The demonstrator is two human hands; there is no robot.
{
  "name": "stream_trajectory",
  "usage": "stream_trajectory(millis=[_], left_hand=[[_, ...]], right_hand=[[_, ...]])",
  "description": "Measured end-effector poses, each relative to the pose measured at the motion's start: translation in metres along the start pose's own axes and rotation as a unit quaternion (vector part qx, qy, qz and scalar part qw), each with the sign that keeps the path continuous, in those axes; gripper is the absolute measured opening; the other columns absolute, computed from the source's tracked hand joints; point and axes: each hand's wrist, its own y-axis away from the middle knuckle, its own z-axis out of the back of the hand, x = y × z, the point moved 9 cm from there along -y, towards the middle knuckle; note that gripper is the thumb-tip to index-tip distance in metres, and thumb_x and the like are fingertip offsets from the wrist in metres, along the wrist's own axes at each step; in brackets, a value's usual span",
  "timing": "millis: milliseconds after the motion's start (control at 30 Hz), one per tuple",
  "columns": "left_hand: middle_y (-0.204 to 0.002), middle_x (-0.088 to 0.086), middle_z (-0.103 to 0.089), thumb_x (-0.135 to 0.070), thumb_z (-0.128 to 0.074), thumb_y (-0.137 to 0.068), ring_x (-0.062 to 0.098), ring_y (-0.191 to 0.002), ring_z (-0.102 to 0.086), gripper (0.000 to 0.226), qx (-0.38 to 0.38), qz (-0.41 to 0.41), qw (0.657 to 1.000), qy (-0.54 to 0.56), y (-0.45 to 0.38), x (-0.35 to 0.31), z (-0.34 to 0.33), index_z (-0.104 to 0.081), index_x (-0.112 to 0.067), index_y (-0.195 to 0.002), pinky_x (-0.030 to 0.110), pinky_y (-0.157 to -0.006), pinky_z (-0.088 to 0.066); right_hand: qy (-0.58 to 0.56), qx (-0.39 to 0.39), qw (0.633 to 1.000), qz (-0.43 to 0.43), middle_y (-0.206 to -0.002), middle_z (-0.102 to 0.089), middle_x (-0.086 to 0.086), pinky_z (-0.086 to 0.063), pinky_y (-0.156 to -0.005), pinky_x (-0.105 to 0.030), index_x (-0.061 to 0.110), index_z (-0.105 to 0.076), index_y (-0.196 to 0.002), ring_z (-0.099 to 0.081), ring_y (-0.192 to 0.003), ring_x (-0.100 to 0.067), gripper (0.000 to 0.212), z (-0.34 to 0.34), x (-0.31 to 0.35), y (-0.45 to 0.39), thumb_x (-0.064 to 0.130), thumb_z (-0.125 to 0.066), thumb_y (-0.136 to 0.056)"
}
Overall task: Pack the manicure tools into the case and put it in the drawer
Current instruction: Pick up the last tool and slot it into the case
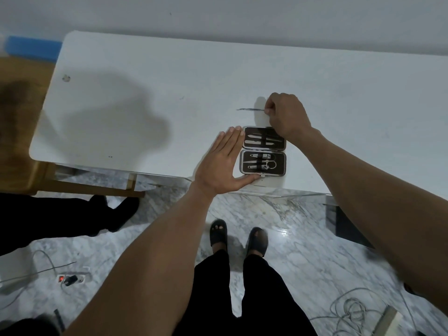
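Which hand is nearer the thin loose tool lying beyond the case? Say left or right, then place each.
Right. The right hand pinches the tool at its end. The left hand lies flat against the open case's left edge, nearer the person.

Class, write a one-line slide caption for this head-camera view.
Left hand steadies the open manicure case on the white table while the right hand pinches a thin tool.

I see a white table (145, 76) filling the upper frame, a black-lined, silver-rimmed case (263, 151) at centre holding silvery tools, grey-veined white marble floor (291, 214) below, and something blue, perhaps a box (31, 48), upper left.
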Motion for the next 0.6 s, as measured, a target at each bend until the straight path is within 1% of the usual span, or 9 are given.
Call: stream_trajectory(millis=[100, 167, 233, 300, 400, 500, 600], left_hand=[[-0.172, 0.018, -0.027, -0.079, -0.057, -0.09, 0.03, -0.162, -0.021, 0.113, 0.003, -0.001, 1.0, -0.002, 0.0, -0.001, 0.001, -0.028, 0.004, -0.162, 0.049, -0.133, -0.02], [-0.172, 0.017, -0.026, -0.079, -0.057, -0.09, 0.029, -0.163, -0.02, 0.113, 0.009, -0.001, 1.0, -0.004, 0.0, -0.001, 0.0, -0.026, 0.003, -0.163, 0.049, -0.133, -0.018], [-0.173, 0.016, -0.024, -0.079, -0.056, -0.09, 0.029, -0.163, -0.018, 0.114, 0.015, -0.002, 1.0, -0.006, 0.001, -0.001, -0.002, -0.025, 0.002, -0.164, 0.048, -0.134, -0.017], [-0.173, 0.016, -0.023, -0.079, -0.055, -0.09, 0.028, -0.163, -0.017, 0.114, 0.017, -0.001, 1.0, -0.007, 0.001, 0.0, -0.002, -0.024, 0.001, -0.164, 0.047, -0.134, -0.016], [-0.173, 0.017, -0.023, -0.08, -0.054, -0.09, 0.029, -0.163, -0.017, 0.114, 0.015, 0.0, 1.0, -0.005, 0.001, 0.0, 0.0, -0.024, 0.001, -0.164, 0.045, -0.135, -0.014], [-0.173, 0.017, -0.024, -0.081, -0.052, -0.09, 0.029, -0.163, -0.018, 0.114, 0.015, 0.001, 1.0, -0.003, 0.001, -0.002, 0.0, -0.024, 0.001, -0.164, 0.045, -0.135, -0.013], [-0.174, 0.016, -0.023, -0.082, -0.05, -0.09, 0.027, -0.163, -0.016, 0.115, 0.02, 0.003, 1.0, -0.005, 0.001, -0.002, -0.001, -0.023, 0.0, -0.165, 0.045, -0.135, -0.013]], right_hand=[[-0.053, -0.012, 0.998, -0.037, -0.094, -0.069, -0.007, -0.053, -0.077, -0.038, 0.009, -0.064, -0.094, -0.061, -0.088, -0.026, 0.02, 0.011, -0.016, 0.005, -0.002, -0.05, -0.084], [-0.081, -0.025, 0.995, -0.061, -0.092, -0.068, -0.003, -0.053, -0.076, -0.034, 0.012, -0.064, -0.093, -0.061, -0.086, -0.021, 0.018, 0.017, -0.027, 0.011, 0.0, -0.052, -0.085], [-0.103, -0.036, 0.991, -0.071, -0.089, -0.066, 0.001, -0.054, -0.077, -0.033, 0.013, -0.066, -0.093, -0.062, -0.084, -0.019, 0.016, 0.022, -0.035, 0.019, 0.002, -0.055, -0.087], [-0.121, -0.047, 0.989, -0.072, -0.089, -0.067, 0.001, -0.055, -0.08, -0.033, 0.012, -0.069, -0.096, -0.065, -0.085, -0.019, 0.016, 0.028, -0.04, 0.029, 0.003, -0.059, -0.088], [-0.139, -0.06, 0.986, -0.071, -0.091, -0.072, -0.002, -0.055, -0.081, -0.027, 0.012, -0.073, -0.097, -0.066, -0.085, -0.016, 0.017, 0.034, -0.044, 0.046, 0.003, -0.061, -0.088], [-0.151, -0.075, 0.983, -0.075, -0.089, -0.072, -0.002, -0.051, -0.077, -0.02, 0.012, -0.075, -0.095, -0.065, -0.08, -0.012, 0.016, 0.038, -0.049, 0.061, 0.005, -0.062, -0.088], [-0.162, -0.078, 0.98, -0.084, -0.085, -0.07, 0.0, -0.046, -0.068, -0.012, 0.012, -0.075, -0.095, -0.064, -0.077, -0.011, 0.015, 0.038, -0.054, 0.072, 0.008, -0.062, -0.088]])
